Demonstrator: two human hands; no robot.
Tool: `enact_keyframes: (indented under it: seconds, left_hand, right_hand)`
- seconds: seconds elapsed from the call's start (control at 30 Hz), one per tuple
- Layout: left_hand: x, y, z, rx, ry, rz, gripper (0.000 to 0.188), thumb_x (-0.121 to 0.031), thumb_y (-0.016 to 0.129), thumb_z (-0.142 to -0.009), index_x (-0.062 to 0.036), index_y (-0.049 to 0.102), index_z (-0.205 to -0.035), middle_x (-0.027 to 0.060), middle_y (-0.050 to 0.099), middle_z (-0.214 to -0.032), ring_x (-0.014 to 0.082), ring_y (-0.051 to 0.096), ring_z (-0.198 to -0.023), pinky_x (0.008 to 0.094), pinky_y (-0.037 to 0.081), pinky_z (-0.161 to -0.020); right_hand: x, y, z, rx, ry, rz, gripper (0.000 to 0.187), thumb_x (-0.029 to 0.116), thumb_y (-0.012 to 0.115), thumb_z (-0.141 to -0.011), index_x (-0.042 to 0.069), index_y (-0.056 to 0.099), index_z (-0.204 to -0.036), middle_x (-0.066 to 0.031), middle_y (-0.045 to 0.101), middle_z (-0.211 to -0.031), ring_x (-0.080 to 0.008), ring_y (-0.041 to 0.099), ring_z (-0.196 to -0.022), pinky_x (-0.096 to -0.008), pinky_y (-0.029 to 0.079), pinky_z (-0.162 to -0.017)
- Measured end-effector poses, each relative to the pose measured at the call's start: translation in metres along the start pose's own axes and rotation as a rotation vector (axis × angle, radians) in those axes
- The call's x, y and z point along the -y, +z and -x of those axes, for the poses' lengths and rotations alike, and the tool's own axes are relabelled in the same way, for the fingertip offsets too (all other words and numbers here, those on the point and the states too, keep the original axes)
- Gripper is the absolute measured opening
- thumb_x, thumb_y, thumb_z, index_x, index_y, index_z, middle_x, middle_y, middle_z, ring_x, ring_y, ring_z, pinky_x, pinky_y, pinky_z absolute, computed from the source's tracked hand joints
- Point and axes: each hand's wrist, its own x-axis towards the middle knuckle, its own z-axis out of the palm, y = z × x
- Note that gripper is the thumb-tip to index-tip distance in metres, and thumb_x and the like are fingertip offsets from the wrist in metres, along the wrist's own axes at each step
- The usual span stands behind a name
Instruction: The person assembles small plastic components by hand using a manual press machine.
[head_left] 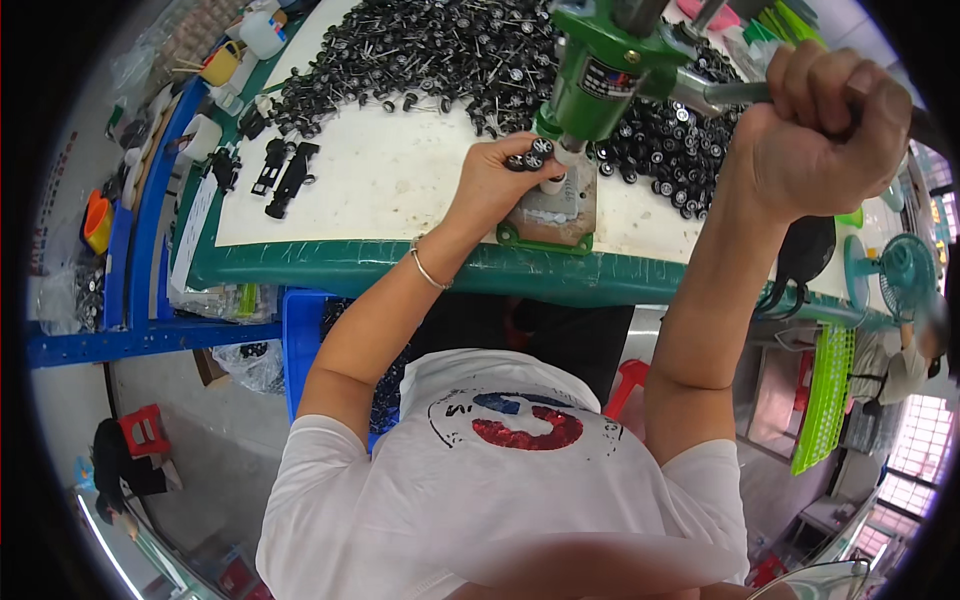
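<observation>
My left hand is closed around several small black toy wheels with silvery hubs. Its fingertips reach under the ram of a green hand press, close to a small pale post on the metal base plate. Exactly what the fingertips pinch there is hidden. At the upper right, my right hand is wrapped in a fist round the press's metal lever. A large heap of black wheels, many with thin metal axles, spreads behind the press, and more loose wheels lie to its right.
Black plastic chassis pieces lie on the white tabletop at the left. A green padded edge borders the table. Below it stands a blue bin. A blue metal frame flanks the left side; a green fan is at the right.
</observation>
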Motion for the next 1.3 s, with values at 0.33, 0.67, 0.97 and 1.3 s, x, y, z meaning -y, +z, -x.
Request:
enact_keyframes:
  seconds: [0.33,0.67,0.97,1.3]
  left_hand:
    - [-0.005,0.006,0.002,0.039,-0.136,0.271,0.022,-0.009,0.074,-0.081,-0.0012,0.069,-0.101,0.0021,0.069,-0.088,0.007,0.062,-0.075,0.0223,0.05,-0.067]
    - [0.01,-0.056,-0.017,-0.274,-0.166,0.479,0.021,-0.013,0.077,-0.078,-0.0035,0.061,-0.089,0.0038,0.064,-0.076,0.0114,0.06,-0.073,0.0228,0.049,-0.063]
    - [0.034,-0.131,-0.073,-0.271,-0.104,-0.616,0.024,-0.023,0.076,-0.075,-0.0067,0.071,-0.092,0.0067,0.065,-0.067,0.015,0.061,-0.058,0.0296,0.047,-0.054]
    - [0.049,-0.131,-0.076,-0.255,0.158,-1.083,0.031,-0.027,0.077,-0.074,-0.0021,0.071,-0.091,0.0144,0.069,-0.079,0.0277,0.064,-0.068,0.0362,0.049,-0.064]
  right_hand:
    - [-0.036,0.002,-0.044,-0.009,0.452,0.101,0.022,0.021,0.053,-0.093,0.006,0.054,-0.078,0.0027,0.04,-0.06,-0.0061,0.034,-0.048,-0.0211,0.027,-0.044]
    - [-0.051,-0.011,-0.028,-0.083,0.785,0.155,0.029,0.032,0.054,-0.095,0.004,0.06,-0.101,0.0037,0.049,-0.061,-0.006,0.051,-0.05,-0.0228,0.046,-0.049]
    - [-0.063,-0.153,0.08,0.218,1.003,0.619,0.023,0.028,0.061,-0.092,0.007,0.068,-0.098,0.0037,0.057,-0.068,-0.0032,0.051,-0.055,-0.0181,0.039,-0.047]
    - [-0.055,-0.131,0.162,0.871,0.714,1.2,0.018,0.022,0.065,-0.085,0.011,0.065,-0.098,-0.0025,0.061,-0.086,-0.0198,0.061,-0.071,-0.0343,0.047,-0.063]
